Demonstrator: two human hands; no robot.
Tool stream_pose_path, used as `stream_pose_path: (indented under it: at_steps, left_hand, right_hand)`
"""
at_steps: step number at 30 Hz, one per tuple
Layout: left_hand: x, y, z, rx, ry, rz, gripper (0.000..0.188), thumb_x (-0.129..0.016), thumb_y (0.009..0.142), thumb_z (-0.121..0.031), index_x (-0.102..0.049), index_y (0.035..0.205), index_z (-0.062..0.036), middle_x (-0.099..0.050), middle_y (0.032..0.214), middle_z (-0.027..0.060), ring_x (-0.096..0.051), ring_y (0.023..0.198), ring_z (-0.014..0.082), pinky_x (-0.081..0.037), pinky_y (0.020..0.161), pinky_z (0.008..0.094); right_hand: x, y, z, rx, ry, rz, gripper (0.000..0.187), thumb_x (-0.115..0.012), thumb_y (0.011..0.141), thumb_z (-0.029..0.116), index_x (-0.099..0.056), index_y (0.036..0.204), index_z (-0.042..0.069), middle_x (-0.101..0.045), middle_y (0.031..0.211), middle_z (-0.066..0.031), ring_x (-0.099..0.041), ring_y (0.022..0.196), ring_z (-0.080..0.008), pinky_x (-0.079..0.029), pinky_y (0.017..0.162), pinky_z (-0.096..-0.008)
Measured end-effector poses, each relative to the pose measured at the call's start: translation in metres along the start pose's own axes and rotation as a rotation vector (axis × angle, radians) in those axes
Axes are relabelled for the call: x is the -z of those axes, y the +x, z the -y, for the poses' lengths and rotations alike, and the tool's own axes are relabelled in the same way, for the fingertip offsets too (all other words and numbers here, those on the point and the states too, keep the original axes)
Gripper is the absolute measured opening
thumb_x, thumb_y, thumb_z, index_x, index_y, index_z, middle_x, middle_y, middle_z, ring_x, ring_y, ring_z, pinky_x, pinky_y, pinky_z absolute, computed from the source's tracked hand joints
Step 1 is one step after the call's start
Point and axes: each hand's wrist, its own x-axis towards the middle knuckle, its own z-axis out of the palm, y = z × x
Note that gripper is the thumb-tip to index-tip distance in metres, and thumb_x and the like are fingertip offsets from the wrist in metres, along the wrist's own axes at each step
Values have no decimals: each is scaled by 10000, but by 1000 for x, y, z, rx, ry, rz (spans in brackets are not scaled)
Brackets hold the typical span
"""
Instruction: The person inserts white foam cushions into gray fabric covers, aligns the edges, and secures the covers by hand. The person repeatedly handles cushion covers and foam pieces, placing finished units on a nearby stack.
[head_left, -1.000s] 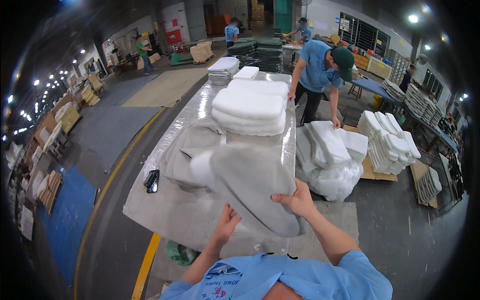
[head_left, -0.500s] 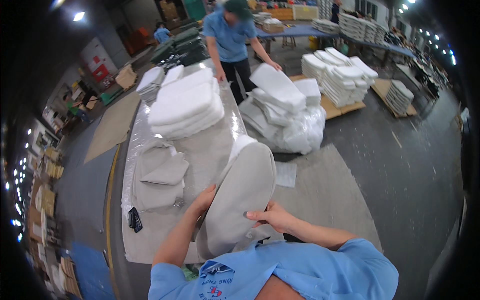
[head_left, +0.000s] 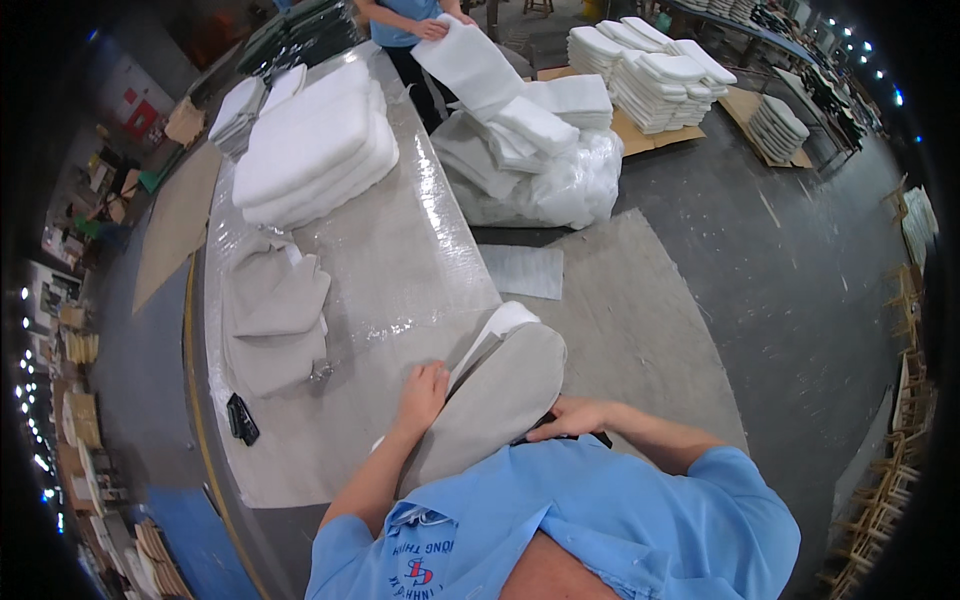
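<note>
A long grey cushion cover [head_left: 490, 400] with a rounded far end leans against my body at the near edge of the table. White padding [head_left: 508, 320] shows along its left side and far end. My left hand [head_left: 422, 398] grips the cover's left edge, its fingertips at the seam beside the padding. On the opposite side, my right hand [head_left: 570, 415] is closed on the lower right edge, close to my shirt; part of its grip is hidden. Several folded grey covers [head_left: 275, 320] lie on the table left of my left hand.
White pads [head_left: 310, 140] are stacked on the plastic-covered table [head_left: 400, 260]. Small black clippers or a similar tool [head_left: 241, 420] lie at its left edge. Beyond, a co-worker [head_left: 410, 30] holds a white pad above a plastic-wrapped heap [head_left: 540, 170]. More pads [head_left: 650, 85] sit on cardboard.
The cushion cover has tipped lower and closer to my body. My right hand has moved down along its edge. The co-worker has lifted a white pad with both hands; my view has shifted downward.
</note>
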Motion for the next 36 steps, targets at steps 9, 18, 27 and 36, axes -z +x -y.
stream_pose_path:
  at_steps: [9,18,27,36]
  left_hand:
    - [19,25,-31,-26,-138,156,409,-564,1054,-380,-723,1172,-22,-728,977,166,-688,940,294,-521,891,394]
    - [14,47,-11,311,-631,483,366,-553,1065,-355,-713,1080,-26,-743,947,120,-664,891,219,-516,829,379]
    - [-24,12,-10,-169,71,150,387,-596,1012,-369,-721,1109,-16,-734,1063,201,-681,938,313,-527,873,398]
    - [4,37,-47,165,-516,488,294,-702,935,-309,-733,1055,-42,-722,904,208,-664,826,297,-524,756,429]
  right_hand:
    - [95,7,14,-203,413,-363,689,-625,999,419,-361,1588,180,-617,1311,-91,-692,1018,-220,-617,762,-406]
    - [44,38,49,3,608,-571,720,-661,964,424,-344,1573,209,-587,1356,-102,-684,1040,-251,-602,665,-394]
    - [92,16,31,-222,89,-492,682,-473,1025,666,-571,1404,107,-627,1167,-99,-626,790,-160,-517,593,-315]
    - [108,101,93,-258,-573,-214,274,-652,994,251,-761,1154,57,-653,902,-22,-549,751,-109,-462,651,-287]
